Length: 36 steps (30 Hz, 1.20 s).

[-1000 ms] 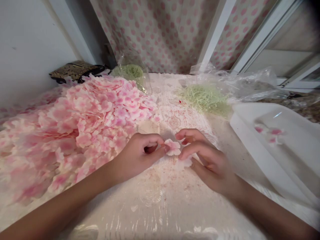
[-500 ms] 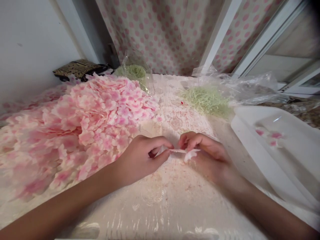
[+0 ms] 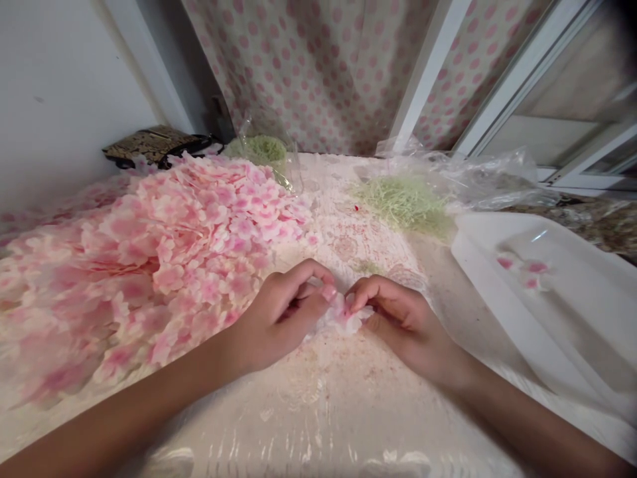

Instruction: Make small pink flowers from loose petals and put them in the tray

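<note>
Between my hands, above the table, is a small pale pink and white artificial flower (image 3: 352,318). My left hand (image 3: 288,315) pinches its left edge between thumb and fingers. From the other side, my right hand (image 3: 398,325) grips the petals with thumb and index finger. Blur hides the exact fold of the petals. To the left spreads a large heap of pink artificial flowers (image 3: 199,219), its near edge beside my left wrist. A white tray (image 3: 502,318) stands to the right, with a few pink and white flower pieces (image 3: 532,267) inside.
Pale green shredded filler (image 3: 403,202) lies at the back right beside a clear plastic bag (image 3: 488,176). Another clear bag with green filler (image 3: 266,151) stands behind the heap, near a patterned pouch (image 3: 154,143). A plastic-covered lace cloth (image 3: 279,425) covers the table.
The flower has turned so more of its petals face me. My right hand has shifted slightly left and down, and its thumb and finger now press on the petals.
</note>
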Tool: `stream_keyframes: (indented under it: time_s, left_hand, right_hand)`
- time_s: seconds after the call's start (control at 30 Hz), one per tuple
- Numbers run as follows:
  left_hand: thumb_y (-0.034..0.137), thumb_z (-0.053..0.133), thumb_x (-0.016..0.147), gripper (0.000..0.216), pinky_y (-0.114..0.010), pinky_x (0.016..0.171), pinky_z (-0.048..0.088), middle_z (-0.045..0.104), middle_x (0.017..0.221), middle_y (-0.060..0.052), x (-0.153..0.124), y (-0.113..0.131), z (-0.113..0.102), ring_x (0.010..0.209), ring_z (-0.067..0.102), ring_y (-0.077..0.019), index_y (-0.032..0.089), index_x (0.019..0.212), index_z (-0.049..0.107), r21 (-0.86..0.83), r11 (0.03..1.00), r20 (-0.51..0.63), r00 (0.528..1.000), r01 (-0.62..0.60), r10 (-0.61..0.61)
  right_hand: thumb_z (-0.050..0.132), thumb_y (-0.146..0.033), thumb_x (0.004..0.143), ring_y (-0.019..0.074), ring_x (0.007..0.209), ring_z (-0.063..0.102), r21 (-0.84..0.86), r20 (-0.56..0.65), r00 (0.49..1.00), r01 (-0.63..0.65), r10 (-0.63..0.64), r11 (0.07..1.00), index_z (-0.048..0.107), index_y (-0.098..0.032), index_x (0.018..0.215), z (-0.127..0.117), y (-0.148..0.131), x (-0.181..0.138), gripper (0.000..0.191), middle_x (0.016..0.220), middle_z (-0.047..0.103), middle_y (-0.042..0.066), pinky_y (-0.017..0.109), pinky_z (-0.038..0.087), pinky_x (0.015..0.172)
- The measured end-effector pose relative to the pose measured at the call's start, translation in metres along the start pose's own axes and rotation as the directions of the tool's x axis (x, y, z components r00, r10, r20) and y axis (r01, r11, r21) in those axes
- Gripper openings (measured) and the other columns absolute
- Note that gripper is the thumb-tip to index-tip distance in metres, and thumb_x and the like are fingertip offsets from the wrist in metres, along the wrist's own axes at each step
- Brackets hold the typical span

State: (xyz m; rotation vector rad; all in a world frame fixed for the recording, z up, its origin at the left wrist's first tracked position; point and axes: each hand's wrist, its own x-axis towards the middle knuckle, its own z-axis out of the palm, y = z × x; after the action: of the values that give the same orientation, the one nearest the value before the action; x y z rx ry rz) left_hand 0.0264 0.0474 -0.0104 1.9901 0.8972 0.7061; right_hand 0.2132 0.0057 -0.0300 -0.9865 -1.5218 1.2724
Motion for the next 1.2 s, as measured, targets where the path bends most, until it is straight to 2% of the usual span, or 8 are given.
stream_keyframes:
  time_s: [0.13,0.4,0.63,0.77,0.87,1.0,1.13,1.2]
  left_hand:
    - [0.029,0.048,0.086,0.021,-0.017,0.041,0.021,0.032,0.049,0.008,0.002,0.000,0.002,0.044,0.028,-0.0043,0.014,0.072,0.053,-0.074,0.994,0.147,0.987,0.080,-0.068]
    - [0.033,0.052,0.085,0.024,-0.016,0.040,0.024,0.032,0.050,0.008,0.002,0.007,0.004,0.044,0.033,-0.0042,0.014,0.073,0.057,-0.148,0.974,0.130,0.980,0.171,-0.152]
    - [0.031,0.049,0.087,0.024,-0.016,0.041,0.023,0.030,0.048,0.008,0.001,0.002,0.006,0.044,0.030,-0.0038,0.013,0.072,0.056,-0.138,0.983,0.118,0.987,0.124,-0.108]
    - [0.028,0.049,0.086,0.020,-0.017,0.042,0.021,0.030,0.049,0.008,0.001,0.000,0.009,0.045,0.027,-0.0042,0.014,0.074,0.057,-0.072,0.996,0.101,0.994,0.050,-0.042]
    - [0.030,0.043,0.089,0.023,-0.018,0.044,0.024,0.037,0.054,0.007,0.003,0.002,0.007,0.047,0.031,-0.0048,0.015,0.077,0.055,-0.095,0.989,0.098,0.990,0.111,-0.102]
    - [0.026,0.037,0.089,0.023,-0.019,0.050,0.028,0.042,0.061,0.005,0.007,0.004,-0.002,0.054,0.037,-0.0067,0.016,0.080,0.056,-0.113,0.978,0.126,0.978,0.178,-0.164]
    - [0.026,0.040,0.089,0.021,-0.020,0.053,0.029,0.045,0.064,0.005,0.011,0.002,-0.009,0.059,0.040,-0.0076,0.016,0.075,0.052,-0.062,0.978,0.245,0.953,0.199,-0.179]
    - [0.030,0.039,0.090,0.023,-0.020,0.053,0.028,0.043,0.064,0.006,0.012,0.000,-0.010,0.057,0.038,-0.0074,0.017,0.076,0.050,-0.072,0.977,0.255,0.950,0.203,-0.178]
  right_hand:
    - [0.050,-0.018,0.086,0.0129,0.079,0.053,-0.037,0.006,0.999,0.053,-0.053,0.998,0.053,-0.020,0.085,-0.001,0.000,0.001,0.004,0.084,0.054,0.001,0.026,0.041,0.068]
    - [0.045,-0.012,0.086,0.0136,0.081,0.052,-0.119,0.036,0.991,0.131,-0.128,0.984,0.052,-0.019,0.088,-0.001,-0.001,0.002,0.010,0.087,0.053,0.003,0.028,0.040,0.069]
    - [0.042,-0.017,0.090,0.0123,0.080,0.051,-0.164,0.011,0.992,0.130,-0.130,0.978,0.047,-0.022,0.089,0.002,0.005,-0.003,0.007,0.089,0.052,0.001,0.027,0.042,0.069]
    - [0.045,-0.019,0.089,0.0113,0.077,0.051,-0.144,-0.055,0.998,0.020,-0.029,0.989,0.044,-0.025,0.098,0.005,0.007,-0.004,0.011,0.087,0.052,-0.001,0.026,0.042,0.067]
    - [0.048,-0.018,0.087,0.0111,0.079,0.053,-0.060,-0.065,0.996,-0.068,0.064,0.996,0.042,-0.026,0.111,0.005,0.007,-0.001,0.026,0.090,0.053,0.000,0.025,0.043,0.068]
    - [0.052,-0.024,0.085,0.0103,0.072,0.050,-0.002,-0.050,0.989,-0.137,0.136,0.991,0.055,-0.020,0.095,-0.002,0.006,0.005,0.010,0.080,0.055,-0.001,0.024,0.039,0.064]
    - [0.054,-0.029,0.085,0.0102,0.068,0.049,0.098,-0.017,0.984,-0.176,0.179,0.979,0.056,-0.018,0.086,-0.009,0.007,0.007,0.012,0.074,0.054,-0.001,0.024,0.037,0.063]
    - [0.055,-0.029,0.085,0.0101,0.069,0.049,0.141,-0.006,0.984,-0.173,0.176,0.975,0.056,-0.018,0.085,-0.011,0.008,0.007,0.012,0.075,0.054,0.000,0.024,0.037,0.063]
